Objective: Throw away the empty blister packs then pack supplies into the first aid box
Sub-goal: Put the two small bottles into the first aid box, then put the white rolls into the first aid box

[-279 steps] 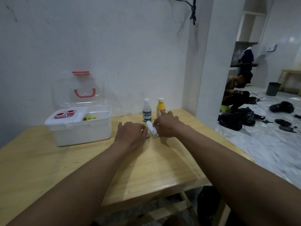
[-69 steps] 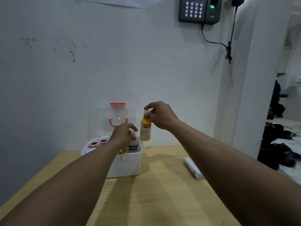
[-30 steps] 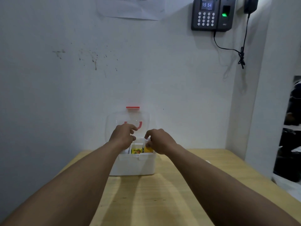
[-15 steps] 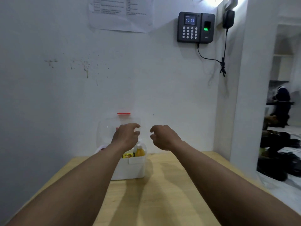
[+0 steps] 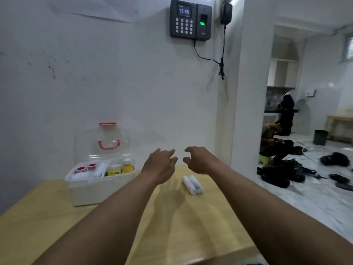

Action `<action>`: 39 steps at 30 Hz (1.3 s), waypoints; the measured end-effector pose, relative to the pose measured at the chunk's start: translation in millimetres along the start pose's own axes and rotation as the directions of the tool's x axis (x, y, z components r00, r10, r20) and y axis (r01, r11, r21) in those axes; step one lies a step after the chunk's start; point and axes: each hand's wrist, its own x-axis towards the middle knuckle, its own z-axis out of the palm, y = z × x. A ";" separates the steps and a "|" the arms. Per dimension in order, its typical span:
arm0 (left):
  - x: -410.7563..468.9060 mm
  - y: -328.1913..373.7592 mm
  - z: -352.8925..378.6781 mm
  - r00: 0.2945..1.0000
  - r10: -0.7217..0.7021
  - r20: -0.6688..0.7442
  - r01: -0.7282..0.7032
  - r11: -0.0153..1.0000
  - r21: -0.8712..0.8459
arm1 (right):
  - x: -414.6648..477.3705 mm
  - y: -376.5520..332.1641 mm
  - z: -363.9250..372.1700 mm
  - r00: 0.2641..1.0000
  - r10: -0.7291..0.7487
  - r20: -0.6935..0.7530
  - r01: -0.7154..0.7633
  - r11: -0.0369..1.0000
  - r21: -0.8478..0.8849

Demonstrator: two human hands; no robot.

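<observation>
The white first aid box (image 5: 99, 190) stands on the wooden table (image 5: 172, 226) at the left, its clear lid (image 5: 107, 142) with red handle raised against the wall. Inside it I see a yellow bottle (image 5: 127, 167), a white-capped bottle behind it, and red-and-white tape rolls (image 5: 86, 167). Two white gauze rolls (image 5: 193, 184) lie side by side on the table, right of the box. My left hand (image 5: 159, 167) and my right hand (image 5: 200, 161) hover empty above the table, fingers apart, just behind the rolls.
A white wall runs behind the table, with a keypad device (image 5: 191, 21) and its dangling cable high up. The table's right edge drops to a marble floor strewn with dark bags (image 5: 282, 175). A person sits beyond the pillar by a dark bin (image 5: 321, 137).
Both hands have let go of the bottles, which now stand in the box, and have moved right, away from the box toward the gauze rolls. The view has swung right.
</observation>
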 end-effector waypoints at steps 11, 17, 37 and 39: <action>-5.8 22.6 69.7 0.957 -0.068 0.281 0.052 0.997 0.065 | -11.8 59.6 37.5 0.985 0.067 0.158 -0.065 0.998 -0.020; -4.8 17.5 83.3 0.941 -0.082 0.327 0.072 0.996 0.042 | -8.4 68.6 51.8 0.966 0.072 0.249 -0.070 0.997 -0.018; 20.4 23.5 79.9 0.908 -0.393 0.143 0.409 0.906 -0.111 | 5.6 64.7 54.8 0.945 0.176 0.276 -0.213 0.971 0.109; 23.5 23.6 78.5 0.891 -0.427 0.156 0.450 0.877 -0.170 | 6.4 64.4 53.5 0.943 0.188 0.274 -0.230 0.964 0.129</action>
